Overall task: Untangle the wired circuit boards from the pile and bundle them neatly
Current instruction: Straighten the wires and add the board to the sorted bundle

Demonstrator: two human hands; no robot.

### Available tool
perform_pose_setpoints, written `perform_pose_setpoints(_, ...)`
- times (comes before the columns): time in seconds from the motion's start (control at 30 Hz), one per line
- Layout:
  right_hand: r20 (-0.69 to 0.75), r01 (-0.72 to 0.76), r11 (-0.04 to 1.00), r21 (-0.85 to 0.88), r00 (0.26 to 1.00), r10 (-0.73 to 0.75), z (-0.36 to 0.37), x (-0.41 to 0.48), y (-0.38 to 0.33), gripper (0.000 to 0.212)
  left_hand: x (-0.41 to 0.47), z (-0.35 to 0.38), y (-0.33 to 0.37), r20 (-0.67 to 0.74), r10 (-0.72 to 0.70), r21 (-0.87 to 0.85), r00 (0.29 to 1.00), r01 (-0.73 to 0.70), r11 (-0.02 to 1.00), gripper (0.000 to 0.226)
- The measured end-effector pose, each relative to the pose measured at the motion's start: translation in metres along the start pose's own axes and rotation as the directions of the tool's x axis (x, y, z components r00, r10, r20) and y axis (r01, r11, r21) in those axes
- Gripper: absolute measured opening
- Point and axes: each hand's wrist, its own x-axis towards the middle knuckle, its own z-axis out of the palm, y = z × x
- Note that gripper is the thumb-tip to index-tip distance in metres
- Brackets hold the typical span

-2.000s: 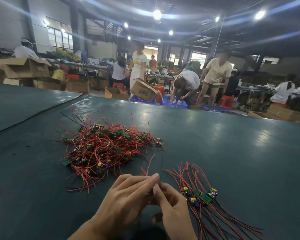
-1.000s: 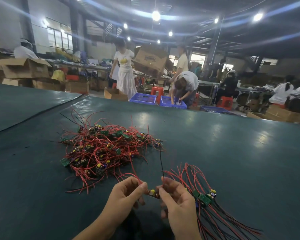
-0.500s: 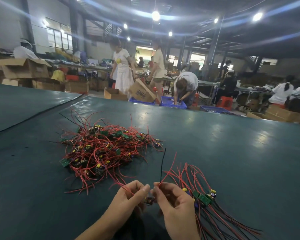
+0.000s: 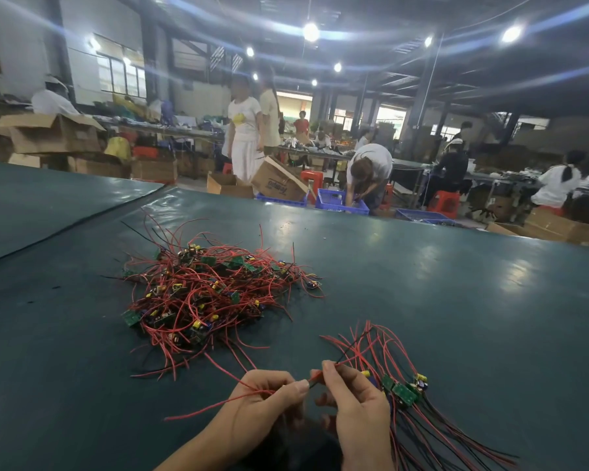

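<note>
On the dark green surface, toward ten o'clock from the hands, lies the pile of wired circuit boards — a loose tangle of red and black leads with small green boards and yellow parts caught all through it; its nearest strands trail down toward the hands. At the bottom centre the left hand is curled, thumb and forefinger pinched on a red wire that runs out from the hand toward eight o'clock and ends free above the surface; whether a board sits inside the palm cannot be told. Just beside it, at its three o'clock, the right hand pinches the red and black leads between thumb and forefinger, the fingertips of the two hands almost meeting. Touching the right hand's far side lies the sorted bundle — green boards lined up together, their red leads fanning toward twelve o'clock and the longer red and black leads streaming toward five o'clock. Far beyond the surface, at twelve o'clock, people stand among cardboard boxes and blue crates.
</note>
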Motion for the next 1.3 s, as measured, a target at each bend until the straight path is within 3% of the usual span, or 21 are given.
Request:
perform_pose_setpoints(0.17, -0.134, -0.059, 0.989, 0.137, 0.988, 0.077, -0.007, 0.010, -0.003, 0.012, 0.000, -0.001, -0.001, 0.003, 0.046, 0.020, 0.999, -0.046, 0.999, 0.032)
perform_pose_setpoints(0.33, -0.224, 0.019, 0.950, 0.311, 0.973, 0.054, -0.017, 0.023, -0.008, 0.008, 0.002, -0.003, -0.001, -0.019, 0.093, 0.004, 0.995, -0.093, 0.996, 0.031)
perform_pose_setpoints(0.53, -0.326, 0.108, 0.923, 0.370, 0.945, 0.020, -0.033, 0.032, -0.014, 0.008, 0.000, -0.004, -0.006, -0.035, 0.065, 0.011, 0.997, -0.065, 0.998, 0.030)
perform_pose_setpoints(0.67, -0.182, 0.026, 0.936, 0.352, 0.982, 0.042, -0.028, 0.023, -0.017, 0.037, 0.002, -0.002, -0.008, -0.059, 0.034, -0.018, 0.998, -0.035, 0.999, 0.030)
perform_pose_setpoints(0.77, -0.001, -0.028, 0.992, 0.124, 1.000, 0.028, -0.014, 0.009, -0.012, 0.053, 0.003, -0.002, -0.007, -0.103, 0.031, -0.058, 0.994, -0.037, 0.998, 0.035)
perform_pose_setpoints(0.87, 0.195, -0.021, 0.996, -0.083, 0.980, 0.037, 0.003, -0.009, -0.005, 0.041, 0.002, -0.001, -0.006, -0.065, 0.041, -0.037, 0.997, -0.044, 0.998, 0.035)
perform_pose_setpoints(0.93, 0.258, 0.000, 0.998, -0.067, 0.966, 0.018, 0.009, -0.015, 0.000, 0.024, 0.001, 0.000, -0.007, -0.002, 0.028, -0.053, 1.000, -0.028, 0.998, 0.033)
perform_pose_setpoints(1.13, 0.220, 0.018, 0.999, -0.051, 0.975, -0.007, 0.004, -0.007, 0.002, 0.028, 0.000, 0.001, -0.001, 0.053, 0.005, 0.021, 0.999, -0.006, 1.000, 0.029)
perform_pose_setpoints(1.3, 0.048, 0.012, 0.998, 0.056, 0.999, -0.014, -0.014, 0.013, -0.005, 0.020, -0.001, -0.003, 0.005, 0.086, 0.004, 0.061, 0.996, -0.009, 0.998, 0.027)
